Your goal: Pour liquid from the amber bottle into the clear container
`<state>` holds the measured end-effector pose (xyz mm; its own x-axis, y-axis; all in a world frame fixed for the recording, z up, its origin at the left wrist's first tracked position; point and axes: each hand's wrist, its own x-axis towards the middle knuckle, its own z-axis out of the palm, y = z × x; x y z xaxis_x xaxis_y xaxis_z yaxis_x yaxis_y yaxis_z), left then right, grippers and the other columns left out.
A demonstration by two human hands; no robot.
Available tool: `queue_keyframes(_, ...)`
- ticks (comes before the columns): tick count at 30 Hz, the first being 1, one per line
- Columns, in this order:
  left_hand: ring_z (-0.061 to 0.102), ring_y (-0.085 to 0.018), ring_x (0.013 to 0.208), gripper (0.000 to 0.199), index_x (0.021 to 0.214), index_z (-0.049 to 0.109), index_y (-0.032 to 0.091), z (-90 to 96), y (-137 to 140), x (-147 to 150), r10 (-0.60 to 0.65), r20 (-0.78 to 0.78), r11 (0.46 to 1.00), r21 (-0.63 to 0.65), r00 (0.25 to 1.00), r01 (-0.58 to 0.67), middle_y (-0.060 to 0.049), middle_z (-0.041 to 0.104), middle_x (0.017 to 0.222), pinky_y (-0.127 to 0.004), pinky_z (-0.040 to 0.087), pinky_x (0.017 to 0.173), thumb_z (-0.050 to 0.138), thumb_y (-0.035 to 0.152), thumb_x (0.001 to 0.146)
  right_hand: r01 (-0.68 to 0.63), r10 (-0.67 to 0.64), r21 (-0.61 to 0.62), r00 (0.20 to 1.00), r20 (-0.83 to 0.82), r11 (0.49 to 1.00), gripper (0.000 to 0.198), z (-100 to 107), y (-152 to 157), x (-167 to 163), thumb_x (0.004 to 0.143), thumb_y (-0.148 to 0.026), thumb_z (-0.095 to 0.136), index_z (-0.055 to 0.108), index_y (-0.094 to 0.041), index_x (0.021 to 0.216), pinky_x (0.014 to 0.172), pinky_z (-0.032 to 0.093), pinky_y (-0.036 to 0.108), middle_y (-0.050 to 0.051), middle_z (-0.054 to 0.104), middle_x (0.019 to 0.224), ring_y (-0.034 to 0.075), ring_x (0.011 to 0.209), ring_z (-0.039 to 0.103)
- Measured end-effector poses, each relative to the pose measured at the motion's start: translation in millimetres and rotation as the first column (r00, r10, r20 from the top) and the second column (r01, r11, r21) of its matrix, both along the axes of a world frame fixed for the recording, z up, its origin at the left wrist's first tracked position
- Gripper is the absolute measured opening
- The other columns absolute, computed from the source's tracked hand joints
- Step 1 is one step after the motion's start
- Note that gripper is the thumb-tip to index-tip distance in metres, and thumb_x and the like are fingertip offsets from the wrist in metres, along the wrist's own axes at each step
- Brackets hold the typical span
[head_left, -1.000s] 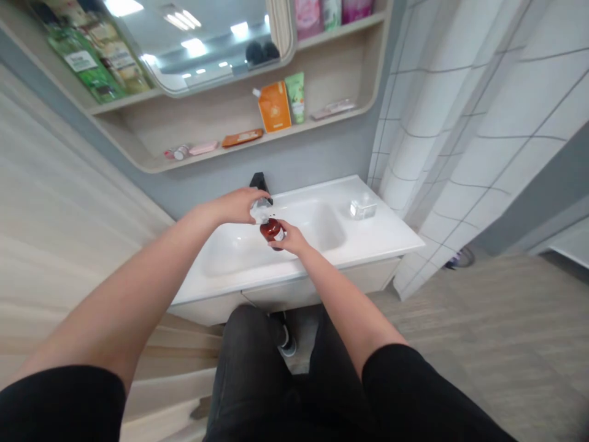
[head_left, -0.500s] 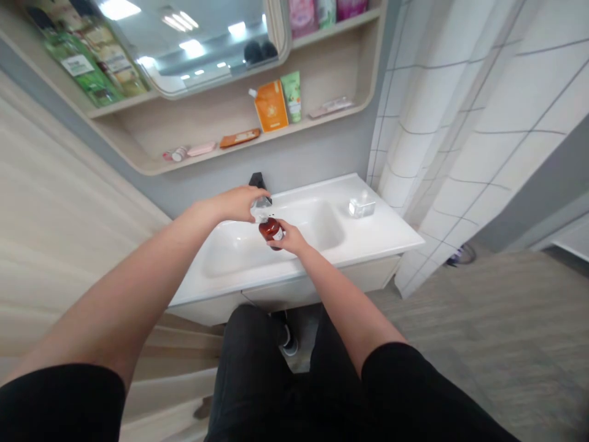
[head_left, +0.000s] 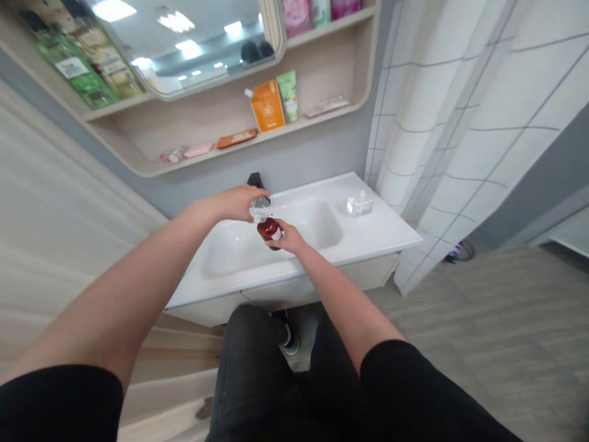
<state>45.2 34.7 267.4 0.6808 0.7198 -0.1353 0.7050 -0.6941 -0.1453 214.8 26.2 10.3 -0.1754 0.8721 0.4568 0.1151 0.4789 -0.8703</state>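
My left hand is closed around a clear, transparent container, which it holds tilted over the sink. Just below and to the right, my right hand grips a dark red-brown bottle with a white label. The clear container's lower end meets or nearly meets the top of the bottle; whether they touch I cannot tell. Both are above the basin of the white sink. Behind my left hand rises a black faucet, partly hidden by it.
A clear glass-like bottle lies on the counter at the right. Above, the wall shelf holds an orange pouch, a green tube and small items. A mirror hangs over it. Curtains stand at the left.
The view has shifted very slightly. Both hands keep their hold on the clear container and the red-brown bottle in nearly the same place.
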Motion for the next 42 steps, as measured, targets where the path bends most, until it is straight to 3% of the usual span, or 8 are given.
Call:
queue_keyframes(17, 0.063, -0.036, 0.144, 0.095, 0.161, 0.058, 0.029, -1.8, 1, -5, 0.014, 0.026, 1.0, -0.014, 1.0, -0.014, -0.009, 0.066, 0.159, -0.043, 0.048, 0.123, 0.084, 0.038, 0.07, -0.008, 0.008, 0.0, 1.0, 0.014, 1.0, 0.092, -2, 1, 0, 0.067, -0.041, 0.1, 0.067, -0.025, 0.151, 0.109, 0.057, 0.044, 0.008, 0.08, 0.135, 0.032, 0.118, 0.075)
queue_keyframes(21, 0.064, -0.035, 0.144, 0.093, 0.159, 0.06, 0.028, -7.1, 2, -14, 0.052, 0.114, 0.998, -0.032, 0.992, -0.048, -0.009, 0.066, 0.159, -0.043, 0.048, 0.124, 0.086, 0.04, 0.07, -0.024, 0.024, -0.001, 1.0, 0.016, 1.0, 0.092, -4, 2, 0, 0.068, -0.042, 0.1, 0.066, -0.025, 0.152, 0.11, 0.057, 0.044, 0.008, 0.079, 0.137, 0.032, 0.122, 0.074)
queue_keyframes(25, 0.07, -0.034, 0.133, 0.095, 0.155, 0.063, 0.029, -24.5, 1, -35, 0.156, 0.318, 0.987, -0.086, 0.935, -0.135, -0.008, 0.074, 0.146, -0.043, 0.053, 0.118, 0.091, 0.044, 0.065, -0.028, 0.028, 0.003, 0.999, 0.025, 1.0, 0.089, -1, 0, 1, 0.067, -0.041, 0.1, 0.068, -0.024, 0.149, 0.111, 0.056, 0.044, 0.008, 0.079, 0.138, 0.032, 0.123, 0.074)
queue_keyframes(29, 0.073, -0.032, 0.124, 0.096, 0.15, 0.064, 0.025, -52.5, -7, -57, 0.297, 0.548, 0.954, -0.196, 0.782, -0.225, -0.01, 0.076, 0.136, -0.044, 0.058, 0.108, 0.094, 0.047, 0.061, -0.022, 0.022, -0.007, 0.999, 0.032, 1.0, 0.088, 2, -2, 1, 0.067, -0.039, 0.099, 0.068, -0.024, 0.148, 0.111, 0.055, 0.044, 0.007, 0.08, 0.136, 0.032, 0.123, 0.074)
queue_keyframes(33, 0.07, -0.03, 0.122, 0.09, 0.14, 0.062, 0.023, -90.3, -19, -69, 0.394, 0.742, 0.919, -0.318, 0.542, -0.233, -0.012, 0.074, 0.132, -0.042, 0.06, 0.1, 0.094, 0.049, 0.06, -0.041, 0.041, -0.001, 0.999, 0.035, 0.999, 0.09, -1, 0, 0, 0.067, -0.045, 0.1, 0.067, -0.024, 0.149, 0.108, 0.056, 0.043, 0.007, 0.08, 0.135, 0.032, 0.12, 0.074)
queue_keyframes(38, 0.069, -0.027, 0.122, 0.08, 0.122, 0.053, 0.027, -159.4, -36, -87, 0.467, 0.871, 0.874, -0.428, 0.15, -0.231, -0.007, 0.07, 0.12, -0.042, 0.059, 0.102, 0.096, 0.043, 0.057, -0.02, 0.023, -0.041, 0.997, 0.079, 0.999, 0.089, -6, 3, 0, 0.068, -0.053, 0.099, 0.067, -0.023, 0.145, 0.102, 0.057, 0.043, 0.008, 0.08, 0.131, 0.032, 0.115, 0.073)
queue_keyframes(42, 0.069, -0.026, 0.122, 0.077, 0.126, 0.048, 0.03, -216.1, -56, -107, 0.508, 0.861, 0.821, -0.484, -0.001, -0.303, -0.002, 0.064, 0.114, -0.042, 0.059, 0.102, 0.092, 0.043, 0.063, 0.027, -0.019, -0.071, 0.993, 0.116, 0.997, 0.082, -8, 6, 2, 0.07, -0.057, 0.095, 0.067, -0.023, 0.14, 0.099, 0.056, 0.044, 0.007, 0.079, 0.125, 0.031, 0.108, 0.073)
